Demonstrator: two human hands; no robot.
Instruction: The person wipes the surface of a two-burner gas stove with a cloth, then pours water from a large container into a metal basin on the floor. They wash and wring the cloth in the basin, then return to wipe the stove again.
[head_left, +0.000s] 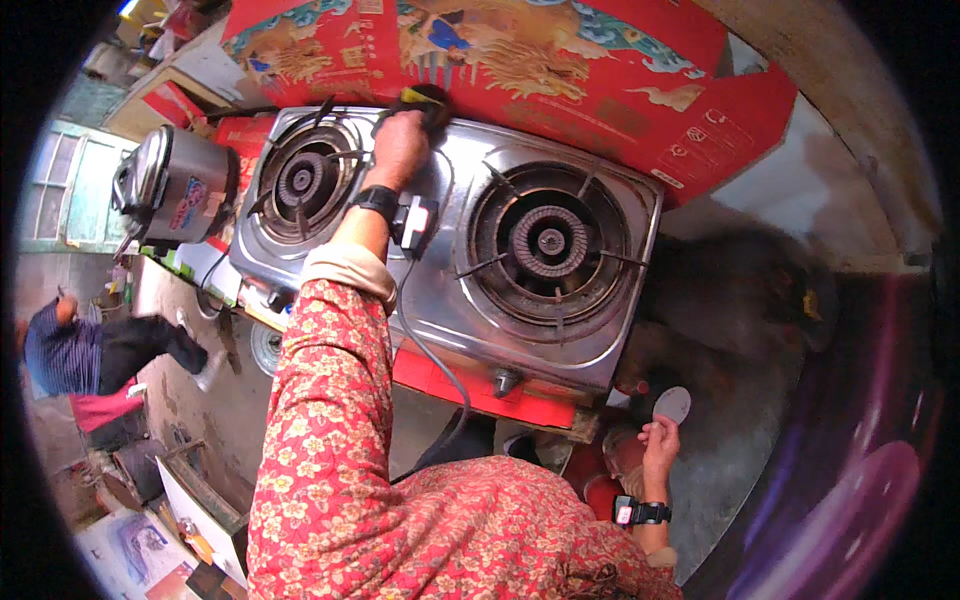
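My left hand (401, 150) reaches over the back of a two-burner stainless steel gas stove (427, 289). It is closed on a dark item with a yellow strip (431, 103), blurred and too unclear to name, at the stove's rear edge between the burners. The left burner (301, 178) lies beside my wrist; the larger right burner (551, 240) is bare of any pot. My right hand (660, 446) is low at the right, off the stove, and pinches a thin, pale round disc (672, 405) by its edge.
Printed red cardboard (517, 67) stands along the stove's back. A metal electric cooker (184, 184) sits left of the stove. A cable (431, 352) hangs from my left wrist device across the stove's front. Another person (90, 349) is at the far left, near a low table.
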